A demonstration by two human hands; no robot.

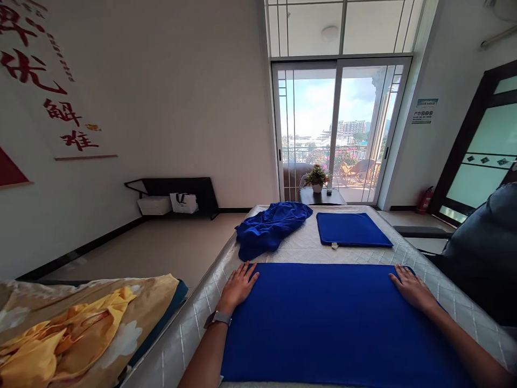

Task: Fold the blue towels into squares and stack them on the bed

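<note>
A large blue cloth (331, 323) lies spread flat on a quilted grey mattress (194, 318) in front of me. My left hand (238, 285) rests flat and open on the cloth's far left corner, fingers spread. My right hand (410, 288) lies flat and open on its far right corner. Beyond it, a smaller folded blue cloth (351, 229) sits neatly on the mattress. To its left lies a crumpled blue cloth (270, 226), partly hanging over the mattress edge.
Yellow floral bedding (81, 328) is heaped at the lower left. A dark padded object (484, 253) stands at the right. Past the mattress are a small table with a potted plant (317, 178), sliding glass doors (339, 129) and a low black shelf (177, 196).
</note>
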